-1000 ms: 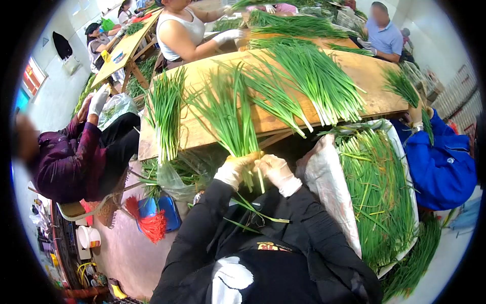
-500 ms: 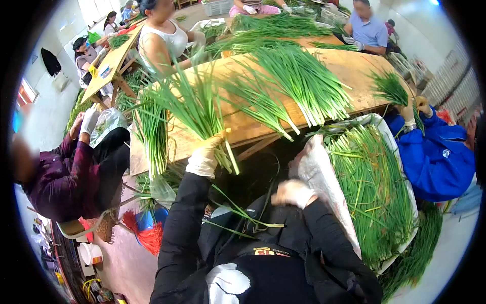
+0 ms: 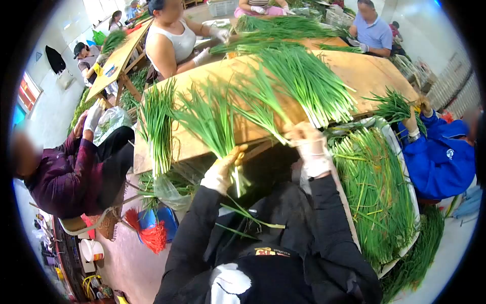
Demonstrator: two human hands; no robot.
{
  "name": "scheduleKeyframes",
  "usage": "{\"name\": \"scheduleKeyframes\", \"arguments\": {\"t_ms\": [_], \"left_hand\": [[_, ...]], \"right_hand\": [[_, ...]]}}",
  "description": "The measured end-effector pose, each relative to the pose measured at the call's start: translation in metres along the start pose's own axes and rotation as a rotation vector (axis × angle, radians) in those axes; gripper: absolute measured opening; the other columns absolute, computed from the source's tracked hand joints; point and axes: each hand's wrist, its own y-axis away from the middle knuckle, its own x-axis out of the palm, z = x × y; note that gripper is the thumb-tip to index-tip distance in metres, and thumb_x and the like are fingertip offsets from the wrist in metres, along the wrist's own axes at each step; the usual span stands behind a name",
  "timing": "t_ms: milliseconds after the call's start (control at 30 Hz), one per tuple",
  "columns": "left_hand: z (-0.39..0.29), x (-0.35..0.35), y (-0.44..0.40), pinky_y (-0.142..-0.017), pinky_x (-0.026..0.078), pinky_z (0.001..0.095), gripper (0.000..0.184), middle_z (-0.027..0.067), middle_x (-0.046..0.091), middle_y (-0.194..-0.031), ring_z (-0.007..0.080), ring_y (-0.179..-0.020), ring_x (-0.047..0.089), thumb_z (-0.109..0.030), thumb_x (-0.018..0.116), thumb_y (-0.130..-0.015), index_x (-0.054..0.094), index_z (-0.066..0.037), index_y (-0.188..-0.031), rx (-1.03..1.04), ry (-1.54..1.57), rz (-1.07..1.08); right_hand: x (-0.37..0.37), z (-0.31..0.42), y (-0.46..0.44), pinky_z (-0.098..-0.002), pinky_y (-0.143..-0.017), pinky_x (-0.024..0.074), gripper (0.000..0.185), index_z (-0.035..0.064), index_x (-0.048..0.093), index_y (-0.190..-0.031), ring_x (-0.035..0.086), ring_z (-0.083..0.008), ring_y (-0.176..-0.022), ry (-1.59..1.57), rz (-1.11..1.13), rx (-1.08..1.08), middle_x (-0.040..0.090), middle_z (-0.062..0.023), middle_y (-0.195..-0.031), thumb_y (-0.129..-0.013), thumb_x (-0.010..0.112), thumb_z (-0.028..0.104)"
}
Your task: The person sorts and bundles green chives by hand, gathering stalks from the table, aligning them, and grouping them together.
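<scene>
My left hand [image 3: 226, 169], in a pale glove, is wrapped round a bunch of garlic chives [image 3: 210, 124] at the table's near edge. The leaves fan up over the wood and the white stem ends poke out below the fist. My right hand [image 3: 306, 144], also gloved and slightly blurred, is closed on the stem ends of a few chives [image 3: 275, 99] at the edge. Beneath these lies a small loose pile of chives [image 3: 260, 117]. A few stray stalks [image 3: 253, 219] rest across my lap.
On the wooden table [image 3: 372, 71] lie a large chive pile [image 3: 309, 83] and a narrower bundle [image 3: 161, 126]. A lined crate of chives [image 3: 374, 197] stands at my right. Co-workers sit either side and opposite. Red ties [image 3: 153, 237] hang over a blue container at left.
My right hand has risen from above my lap to the table edge and closed on chives. My left hand has shifted slightly right and down with its bunch.
</scene>
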Motion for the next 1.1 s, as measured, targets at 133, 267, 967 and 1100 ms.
{"name": "scheduleKeyframes", "arguments": {"t_ms": [133, 267, 967, 1100], "left_hand": [[0.006, 0.009, -0.008, -0.052, 0.045, 0.0221, 0.041, 0.0016, 0.058, -0.084, 0.0071, -0.06, 0.052, -0.018, 0.058, -0.079, 0.046, -0.001, -0.114, 0.025, -0.032, -0.157], [0.018, -0.011, -0.006, -0.054, 0.046, 0.0222, 0.025, 0.0014, 0.059, -0.079, 0.0094, -0.062, 0.054, -0.015, 0.06, -0.077, 0.055, -0.003, -0.099, 0.019, -0.025, -0.234], [0.017, 0.016, 0.003, -0.065, 0.048, 0.0262, 0.022, 0.0091, 0.062, -0.086, 0.0165, -0.073, 0.059, -0.007, 0.061, -0.075, 0.059, 0.002, -0.094, 0.12, -0.171, -0.296], [0.007, 0.003, -0.002, -0.072, 0.046, 0.0246, 0.025, 0.0093, 0.062, -0.091, 0.0148, -0.08, 0.058, -0.006, 0.06, -0.075, 0.058, 0.003, -0.098, 0.147, -0.176, -0.326]], "right_hand": [[0.036, 0.02, 0.04, -0.0311, -0.049, 0.039, 0.036, 0.0073, 0.051, -0.062, 0.051, -0.0205, -0.052, 0.213, 0.19, 0.001, 0.051, -0.0066, -0.06, -0.067, 0.067, 0.039], [0.059, 0.017, 0.079, -0.0316, -0.048, 0.0398, 0.036, 0.0095, 0.049, -0.059, 0.05, -0.0208, -0.053, 0.177, 0.152, -0.047, 0.049, -0.0045, -0.058, -0.064, 0.069, 0.038], [0.101, -0.001, 0.075, -0.0307, -0.05, 0.0402, 0.017, 0.0063, 0.05, -0.07, 0.049, -0.0239, -0.056, 0.152, -0.022, -0.335, 0.049, -0.0091, -0.064, -0.083, 0.05, 0.017], [0.084, 0.002, 0.117, -0.0341, -0.053, 0.0416, 0.02, 0.0057, 0.047, -0.069, 0.051, -0.0257, -0.06, -0.222, 0.039, 0.024, 0.051, -0.0101, -0.067, -0.084, 0.048, 0.019]]}}
